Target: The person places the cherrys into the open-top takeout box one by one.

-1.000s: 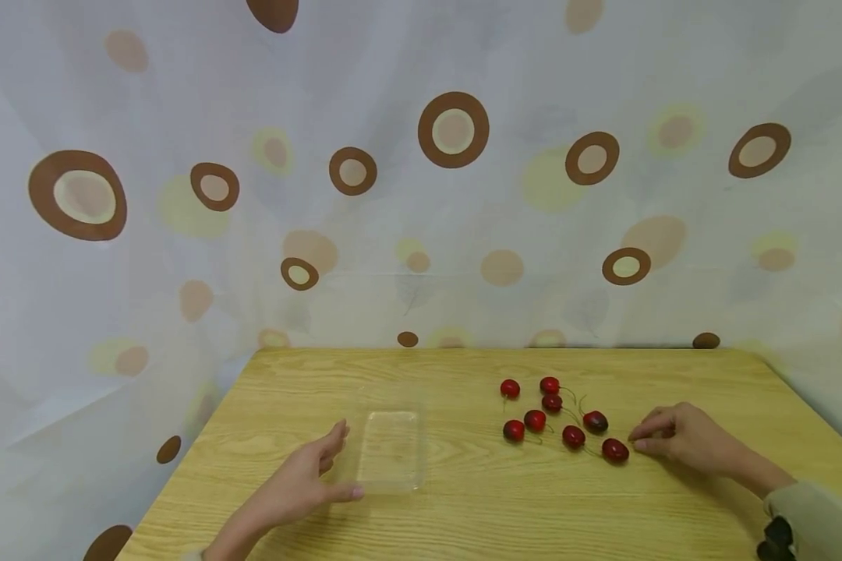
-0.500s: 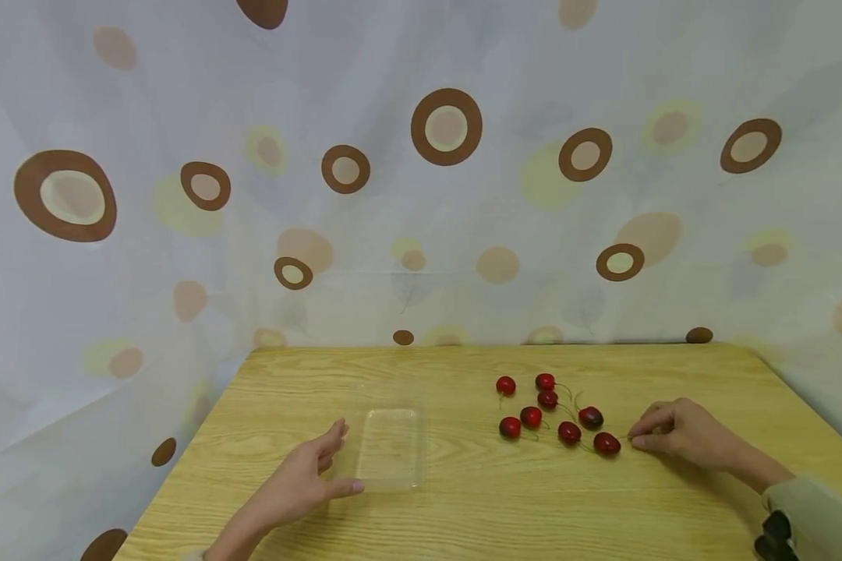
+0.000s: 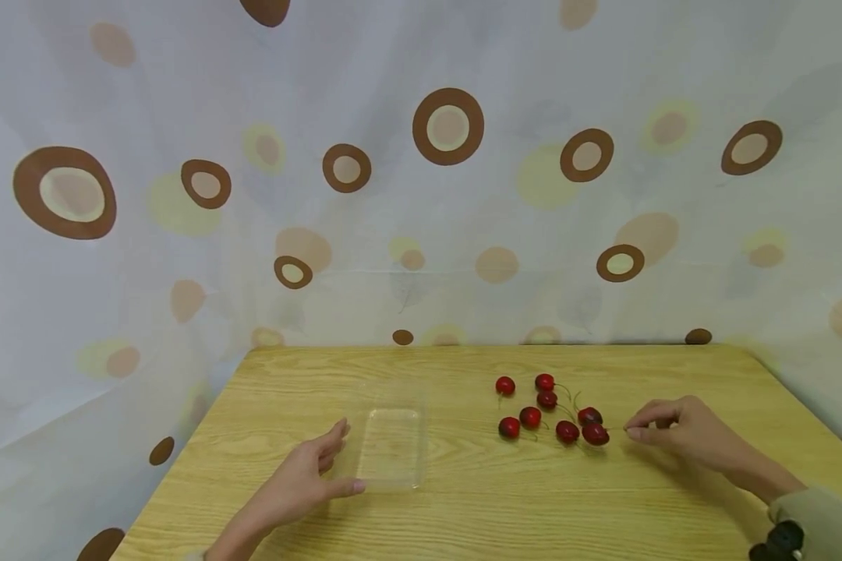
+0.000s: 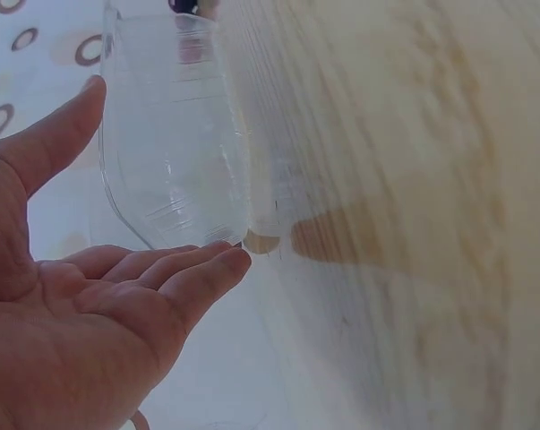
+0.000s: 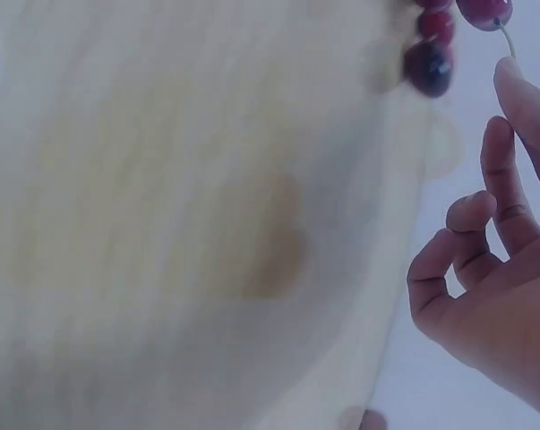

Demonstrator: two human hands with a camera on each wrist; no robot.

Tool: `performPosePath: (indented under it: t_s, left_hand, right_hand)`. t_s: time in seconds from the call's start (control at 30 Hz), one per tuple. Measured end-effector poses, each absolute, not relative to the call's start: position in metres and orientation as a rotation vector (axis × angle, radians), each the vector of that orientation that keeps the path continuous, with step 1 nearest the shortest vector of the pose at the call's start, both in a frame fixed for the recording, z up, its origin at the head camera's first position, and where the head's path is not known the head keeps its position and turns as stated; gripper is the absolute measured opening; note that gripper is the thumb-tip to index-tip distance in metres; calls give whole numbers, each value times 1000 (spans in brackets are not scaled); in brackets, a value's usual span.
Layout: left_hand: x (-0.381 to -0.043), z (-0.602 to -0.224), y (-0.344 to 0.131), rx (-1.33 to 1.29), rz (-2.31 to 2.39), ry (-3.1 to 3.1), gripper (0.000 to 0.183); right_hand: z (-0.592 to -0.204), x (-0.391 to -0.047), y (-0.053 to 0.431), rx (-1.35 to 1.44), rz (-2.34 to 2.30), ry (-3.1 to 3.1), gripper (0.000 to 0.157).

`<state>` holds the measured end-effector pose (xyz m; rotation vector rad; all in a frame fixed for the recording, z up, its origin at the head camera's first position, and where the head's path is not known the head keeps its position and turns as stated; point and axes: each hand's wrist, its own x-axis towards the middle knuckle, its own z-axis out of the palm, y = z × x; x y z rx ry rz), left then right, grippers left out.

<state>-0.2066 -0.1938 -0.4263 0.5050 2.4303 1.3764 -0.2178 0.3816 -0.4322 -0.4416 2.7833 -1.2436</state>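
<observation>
A cherry (image 3: 595, 434) hangs by its thin stem (image 5: 509, 43) from my right hand (image 3: 695, 436), which pinches the stem's end between thumb and fingertips. In the head view this cherry overlaps another dark cherry (image 3: 589, 416) just behind it. To the left lie several more red cherries (image 3: 530, 418), with stems, on the wooden table. My left hand (image 3: 298, 483) is beside a clear plastic box (image 3: 393, 444), thumb and fingers spread along its left side. The left wrist view has the fingertips (image 4: 234, 260) right at the box's lower edge, fingers nearly straight.
The wooden table (image 3: 463, 506) reaches back to a pale curtain (image 3: 407, 218) with brown and yellow circles. A dark round ornament (image 3: 779, 541) shows at the right sleeve (image 3: 824, 522).
The pinched cherry has come off its spot and moved left and slightly up with my right hand, closer to the other cherries. My left hand stays by the box.
</observation>
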Motion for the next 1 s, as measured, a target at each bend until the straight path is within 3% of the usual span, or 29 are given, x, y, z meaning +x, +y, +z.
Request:
performPosePath:
  t_s: [0.33,1.0]
  left_hand:
    - [-204,-429,-193,531,1379,2494,103]
    - [-201,-430,-187,471,1461,2484,98]
  right_hand:
    - [-394,-225,317,-320,-1397,2706,29]
    - [-387,-275,158,-488,-1587,2542,19]
